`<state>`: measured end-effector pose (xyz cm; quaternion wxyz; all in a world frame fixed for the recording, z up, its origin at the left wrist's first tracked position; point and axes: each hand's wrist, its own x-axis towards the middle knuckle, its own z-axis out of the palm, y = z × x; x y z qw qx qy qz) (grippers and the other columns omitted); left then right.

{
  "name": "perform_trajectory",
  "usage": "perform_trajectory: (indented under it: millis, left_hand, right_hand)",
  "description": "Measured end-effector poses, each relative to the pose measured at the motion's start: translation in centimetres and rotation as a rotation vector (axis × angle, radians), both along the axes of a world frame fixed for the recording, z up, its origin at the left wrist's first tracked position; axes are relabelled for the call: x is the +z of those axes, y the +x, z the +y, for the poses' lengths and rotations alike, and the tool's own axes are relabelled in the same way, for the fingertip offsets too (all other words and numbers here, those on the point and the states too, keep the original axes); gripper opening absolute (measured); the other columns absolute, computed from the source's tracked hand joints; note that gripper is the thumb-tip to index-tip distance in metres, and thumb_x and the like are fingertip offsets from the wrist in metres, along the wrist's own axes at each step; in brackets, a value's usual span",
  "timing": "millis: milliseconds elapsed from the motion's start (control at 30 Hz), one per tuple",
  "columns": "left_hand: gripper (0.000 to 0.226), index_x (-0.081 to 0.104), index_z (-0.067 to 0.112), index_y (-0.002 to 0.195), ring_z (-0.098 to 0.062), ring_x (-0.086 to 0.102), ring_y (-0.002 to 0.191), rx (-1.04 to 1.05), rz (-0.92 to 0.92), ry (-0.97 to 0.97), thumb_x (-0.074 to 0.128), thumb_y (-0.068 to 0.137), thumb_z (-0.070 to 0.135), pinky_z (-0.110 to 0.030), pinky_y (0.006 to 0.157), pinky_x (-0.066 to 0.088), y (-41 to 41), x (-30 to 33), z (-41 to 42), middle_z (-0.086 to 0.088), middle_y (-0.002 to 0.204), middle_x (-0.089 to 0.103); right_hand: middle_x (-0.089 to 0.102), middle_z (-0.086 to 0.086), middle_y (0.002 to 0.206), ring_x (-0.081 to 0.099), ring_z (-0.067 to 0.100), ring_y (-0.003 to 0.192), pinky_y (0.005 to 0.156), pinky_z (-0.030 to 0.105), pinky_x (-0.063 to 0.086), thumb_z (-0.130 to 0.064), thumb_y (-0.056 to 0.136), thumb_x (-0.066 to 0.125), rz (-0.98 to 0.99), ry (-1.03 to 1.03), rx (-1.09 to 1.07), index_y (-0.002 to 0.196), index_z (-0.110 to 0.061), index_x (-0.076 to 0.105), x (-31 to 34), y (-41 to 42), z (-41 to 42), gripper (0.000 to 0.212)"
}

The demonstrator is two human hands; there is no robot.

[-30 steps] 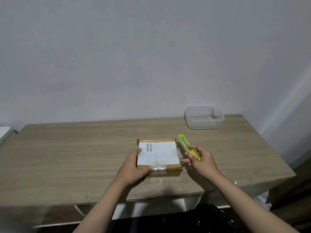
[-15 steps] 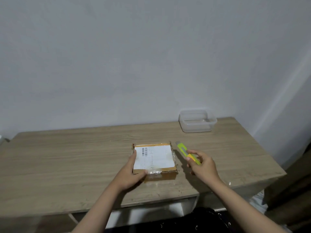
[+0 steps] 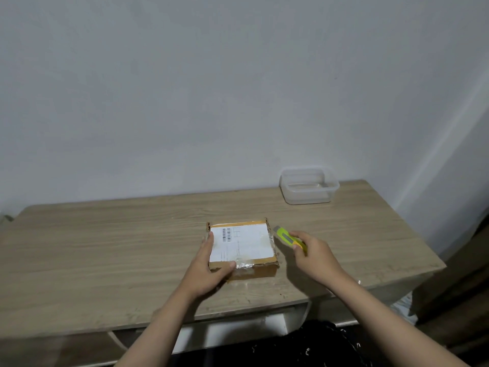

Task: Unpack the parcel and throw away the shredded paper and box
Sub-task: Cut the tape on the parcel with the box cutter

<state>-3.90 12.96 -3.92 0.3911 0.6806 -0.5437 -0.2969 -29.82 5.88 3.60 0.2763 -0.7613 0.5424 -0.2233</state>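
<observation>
Our right hand [image 3: 316, 256] has lowered the yellow cutter [image 3: 289, 238] toward the parcel [image 3: 242, 247] — fingers curled around it; left hand [image 3: 209, 268] still clasps the parcel's near-left corner.

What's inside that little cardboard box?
It cannot be seen. The cardboard box is sealed with clear tape, a white label covering its top. The left hand grips it; the right hand holds a yellow cutter beside it.
</observation>
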Motion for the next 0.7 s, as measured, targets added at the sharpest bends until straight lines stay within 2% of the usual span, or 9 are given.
perform_trajectory:
  millis: [133,300,500,700]
  left_hand:
    - [0.1,0.018,0.021,0.149,-0.009,0.012,0.145,0.063,0.039,-0.035,0.079,0.072,0.038,-0.034,0.119,0.017,-0.6,-0.2,0.1,0.006,0.156,0.019]
    - [0.102,0.019,0.024,0.148,-0.008,0.013,0.145,0.064,0.059,-0.04,0.08,0.068,0.043,-0.036,0.119,0.018,-0.5,-0.4,0.0,0.007,0.156,0.02]
    - [0.103,0.021,0.025,0.148,-0.007,0.014,0.144,0.08,0.081,-0.041,0.079,0.065,0.046,-0.035,0.119,0.018,-0.6,-0.4,0.1,0.008,0.155,0.022]
    - [0.101,0.022,0.026,0.148,-0.006,0.015,0.144,0.102,0.09,-0.047,0.082,0.067,0.04,-0.035,0.119,0.019,-0.8,-0.4,0.1,0.009,0.155,0.023]
  right_hand:
    - [0.065,0.007,0.122,0.059,0.026,0.112,0.089,0.024,0.042,-0.01,0.088,0.051,0.054,0.011,0.004,0.126,-0.012,0.056,0.0,0.7,0.0,0.039]
    - [0.065,0.008,0.122,0.059,0.027,0.113,0.092,0.026,0.043,-0.009,0.087,0.05,0.058,0.013,0.001,0.126,-0.013,0.056,0.1,1.4,0.0,0.04]
    - [0.068,0.01,0.116,0.061,0.029,0.107,0.088,0.031,0.046,-0.008,0.087,0.049,0.078,-0.017,0.014,0.124,-0.012,0.057,0.3,2.0,0.1,0.038]
    - [0.068,0.013,0.114,0.061,0.03,0.105,0.083,0.028,0.046,-0.007,0.087,0.047,0.08,-0.009,-0.019,0.125,-0.011,0.055,0.2,2.6,0.2,0.039]
